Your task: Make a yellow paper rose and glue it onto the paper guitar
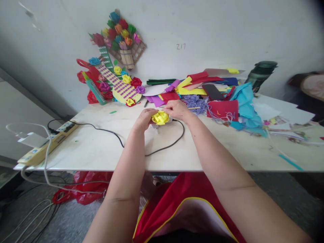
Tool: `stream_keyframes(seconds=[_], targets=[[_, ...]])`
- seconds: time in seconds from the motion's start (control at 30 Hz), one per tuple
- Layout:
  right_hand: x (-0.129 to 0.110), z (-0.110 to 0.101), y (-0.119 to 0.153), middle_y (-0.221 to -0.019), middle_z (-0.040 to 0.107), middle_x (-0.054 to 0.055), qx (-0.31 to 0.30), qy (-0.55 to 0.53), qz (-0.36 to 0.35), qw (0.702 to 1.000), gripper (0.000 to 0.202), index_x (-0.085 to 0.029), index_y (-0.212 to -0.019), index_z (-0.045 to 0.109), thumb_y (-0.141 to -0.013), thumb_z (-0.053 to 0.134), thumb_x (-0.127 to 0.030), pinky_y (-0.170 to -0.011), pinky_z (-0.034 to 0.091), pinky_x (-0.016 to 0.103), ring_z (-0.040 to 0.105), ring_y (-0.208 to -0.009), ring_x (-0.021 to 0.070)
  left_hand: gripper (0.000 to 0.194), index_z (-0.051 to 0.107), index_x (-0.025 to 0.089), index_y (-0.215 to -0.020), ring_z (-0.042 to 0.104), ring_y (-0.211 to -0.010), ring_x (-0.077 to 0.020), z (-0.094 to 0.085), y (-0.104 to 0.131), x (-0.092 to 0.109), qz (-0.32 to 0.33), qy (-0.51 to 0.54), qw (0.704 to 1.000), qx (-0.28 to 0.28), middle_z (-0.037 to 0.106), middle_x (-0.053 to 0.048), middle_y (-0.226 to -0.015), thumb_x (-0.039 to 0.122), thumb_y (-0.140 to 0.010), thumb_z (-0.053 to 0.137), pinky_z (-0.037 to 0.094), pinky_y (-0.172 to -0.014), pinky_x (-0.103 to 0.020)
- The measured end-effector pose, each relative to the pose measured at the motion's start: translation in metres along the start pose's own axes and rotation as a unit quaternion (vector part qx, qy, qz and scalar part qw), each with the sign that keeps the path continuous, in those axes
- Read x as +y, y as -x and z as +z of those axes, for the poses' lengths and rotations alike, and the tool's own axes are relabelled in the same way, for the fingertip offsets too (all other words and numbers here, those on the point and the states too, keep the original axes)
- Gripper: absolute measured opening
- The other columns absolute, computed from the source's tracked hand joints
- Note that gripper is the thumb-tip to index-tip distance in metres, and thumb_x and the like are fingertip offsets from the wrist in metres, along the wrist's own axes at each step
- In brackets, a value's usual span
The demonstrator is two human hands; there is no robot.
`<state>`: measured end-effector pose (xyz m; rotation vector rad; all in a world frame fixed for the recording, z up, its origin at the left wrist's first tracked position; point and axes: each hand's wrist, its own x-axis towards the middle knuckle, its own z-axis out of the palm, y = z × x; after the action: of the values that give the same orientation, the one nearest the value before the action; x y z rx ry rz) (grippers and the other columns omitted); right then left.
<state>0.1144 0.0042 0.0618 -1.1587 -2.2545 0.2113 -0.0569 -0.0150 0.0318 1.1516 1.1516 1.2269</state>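
A yellow paper flower [160, 117] with folded, looped petals is above the middle of the white table. My left hand [147, 118] is closed around its left side. At the upper right edge of the flower my right hand [175, 110] is closed in a pinch. A thin pale wooden stick [194, 108] juts out to the right from behind that hand and lines up with the pinched fingers. My fingers hide most of the stick. Just below the right hand ends a black cable [182, 130], which curves across the table.
Coloured paper strips [197, 82], purple yarn [196, 103], a phone [213, 91] and blue crepe paper [244, 101] are heaped behind and right. A dark bottle [260, 76] stands beyond. Paper-flower guitars [121, 86] and a glue bottle [95, 91] lean left. A power strip [50, 145] lies front left.
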Motion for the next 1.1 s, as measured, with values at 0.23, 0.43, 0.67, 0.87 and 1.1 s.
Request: stream_keyframes(seconds=[0.23,0.43,0.67,0.87,1.1], targets=[[0.018,0.006,-0.004,-0.092,0.07,0.002,-0.031,-0.016,-0.031,0.999,0.026,-0.024,-0.096,0.078,-0.08,0.058,-0.027,-0.072,0.042,0.026,0.061,-0.082,0.0166,0.016,0.062,0.011,-0.069,0.056,-0.05,-0.0109,0.0,0.003,0.001,0.003,-0.02,1.0,-0.016,0.06,-0.002,-0.06,0.026,-0.065,0.066,0.042,-0.045,-0.02],[0.024,0.01,-0.007,-0.091,0.071,0.002,-0.032,-0.04,-0.04,0.998,0.022,-0.024,-0.093,0.078,-0.079,0.061,-0.024,-0.077,0.044,0.027,0.062,-0.086,0.0177,0.015,0.062,0.012,-0.071,0.057,-0.053,-0.0115,-0.001,-0.001,-0.002,0.001,-0.021,1.0,-0.015,0.061,-0.002,-0.062,0.025,-0.064,0.065,0.041,-0.046,-0.02],[0.025,0.011,-0.008,-0.092,0.071,0.002,-0.02,-0.056,-0.02,0.998,0.021,-0.023,-0.092,0.078,-0.077,0.064,-0.021,-0.078,0.045,0.027,0.062,-0.088,0.0178,0.025,0.063,0.012,-0.081,0.059,-0.056,-0.0131,0.001,0.006,0.006,-0.025,0.001,0.998,-0.051,0.063,-0.003,-0.066,0.024,-0.059,0.066,0.043,-0.046,-0.021],[0.018,0.003,-0.005,-0.093,0.071,0.001,-0.021,-0.028,-0.011,0.999,0.02,-0.024,-0.089,0.079,-0.076,0.064,-0.022,-0.073,0.043,0.026,0.062,-0.086,0.0169,0.037,0.061,0.012,-0.085,0.06,-0.055,-0.0127,0.001,0.009,0.008,-0.015,-0.028,0.998,-0.059,0.065,-0.003,-0.068,0.016,-0.049,0.07,0.044,-0.047,-0.021],[0.008,-0.002,-0.004,-0.094,0.072,0.0,-0.023,0.016,0.008,1.0,0.022,-0.024,-0.089,0.079,-0.074,0.063,-0.023,-0.07,0.042,0.026,0.063,-0.085,0.0173,0.037,0.061,0.014,-0.086,0.059,-0.053,-0.0126,0.001,0.005,0.004,0.005,-0.05,0.998,-0.038,0.065,-0.002,-0.066,0.017,-0.05,0.069,0.041,-0.045,-0.02]])
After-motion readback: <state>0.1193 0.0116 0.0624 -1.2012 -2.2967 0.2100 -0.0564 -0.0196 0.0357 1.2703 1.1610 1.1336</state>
